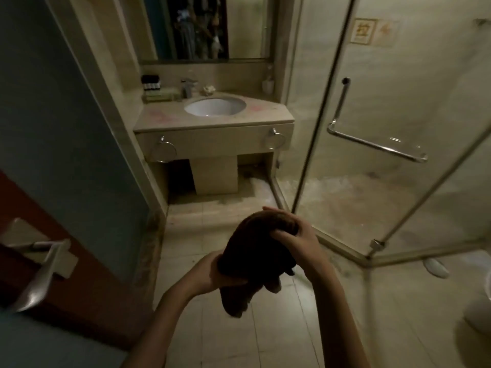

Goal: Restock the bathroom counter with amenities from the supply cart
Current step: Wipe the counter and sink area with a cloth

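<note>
I hold a dark brown bundled cloth (252, 256) in front of me with both hands, above the tiled floor. My left hand (212, 272) grips its lower part from underneath. My right hand (295, 240) curls over its top end. Ahead stands the beige bathroom counter (164, 120) with a white oval basin (215, 107) and a chrome tap (188, 87). Small dark bottles (151, 83) stand at the counter's back left beside a green tray (159, 95). No supply cart is in view.
A glass shower enclosure (372, 128) with a chrome handle (372, 144) fills the right side. A wooden door with a metal lever (39, 269) is open at the left. A toilet edge (481, 309) shows at far right. Two towel rings (164, 152) hang under the counter.
</note>
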`<control>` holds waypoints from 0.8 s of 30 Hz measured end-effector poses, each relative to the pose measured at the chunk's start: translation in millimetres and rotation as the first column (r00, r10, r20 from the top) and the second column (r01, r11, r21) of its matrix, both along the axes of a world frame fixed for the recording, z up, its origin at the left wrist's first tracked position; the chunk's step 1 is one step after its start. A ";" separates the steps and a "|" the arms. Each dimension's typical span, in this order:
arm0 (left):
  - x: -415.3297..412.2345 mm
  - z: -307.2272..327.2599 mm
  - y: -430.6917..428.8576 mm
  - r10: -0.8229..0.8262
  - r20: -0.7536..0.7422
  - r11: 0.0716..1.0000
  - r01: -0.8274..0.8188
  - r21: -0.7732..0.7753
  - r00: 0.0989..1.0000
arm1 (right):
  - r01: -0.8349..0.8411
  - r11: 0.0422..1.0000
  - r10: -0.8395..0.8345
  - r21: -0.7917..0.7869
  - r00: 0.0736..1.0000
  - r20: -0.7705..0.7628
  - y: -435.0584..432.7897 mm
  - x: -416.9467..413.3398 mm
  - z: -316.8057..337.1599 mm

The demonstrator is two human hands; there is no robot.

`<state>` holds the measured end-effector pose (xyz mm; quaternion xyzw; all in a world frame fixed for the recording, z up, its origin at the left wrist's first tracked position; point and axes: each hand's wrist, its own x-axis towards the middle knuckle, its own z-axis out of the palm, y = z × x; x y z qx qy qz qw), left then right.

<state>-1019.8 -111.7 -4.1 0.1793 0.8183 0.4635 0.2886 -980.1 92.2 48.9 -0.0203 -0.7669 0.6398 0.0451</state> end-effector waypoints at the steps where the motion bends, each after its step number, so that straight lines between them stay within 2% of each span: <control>1: -17.5 -1.6 -5.6 0.057 0.011 0.998 -0.057 -0.005 0.998 | -0.010 1.000 0.010 0.002 1.000 0.004 -0.6 -24.1 -3.2; 5: -92.6 -15.8 -27.2 0.275 0.020 0.961 -0.274 -0.041 0.961 | -0.031 0.998 0.031 0.052 0.999 0.006 -12.1 -114.3 -18.8; 8: -153.5 -28.5 -37.6 0.447 0.057 0.893 -0.449 0.035 0.893 | 0.047 0.995 -0.045 0.088 0.999 -0.023 -27.5 -180.4 -34.8; 12: -243.3 -28.1 -35.4 0.616 0.268 0.729 -0.665 0.163 0.741 | 0.178 0.979 -0.174 0.097 0.983 -0.053 -73.6 -272.7 -65.7; 16: -327.8 -4.2 -34.5 0.610 0.540 0.478 -0.813 0.332 0.579 | 0.055 0.985 -0.053 0.163 0.998 -0.013 -128.9 -358.8 -76.8; 18: -365.6 3.5 -47.0 0.587 0.611 0.399 -0.846 0.353 0.531 | -0.008 0.978 0.003 0.209 1.000 0.025 -142.7 -398.1 -74.5; 20: -405.1 2.5 -57.8 0.566 0.643 0.383 -0.855 0.349 0.516 | -0.043 0.980 0.035 0.194 0.998 0.043 -146.5 -435.5 -74.2; 24: -458.6 -5.4 -70.5 0.523 0.621 0.511 -0.798 0.321 0.584 | -0.036 0.993 0.025 0.111 0.995 0.096 -142.7 -493.9 -86.1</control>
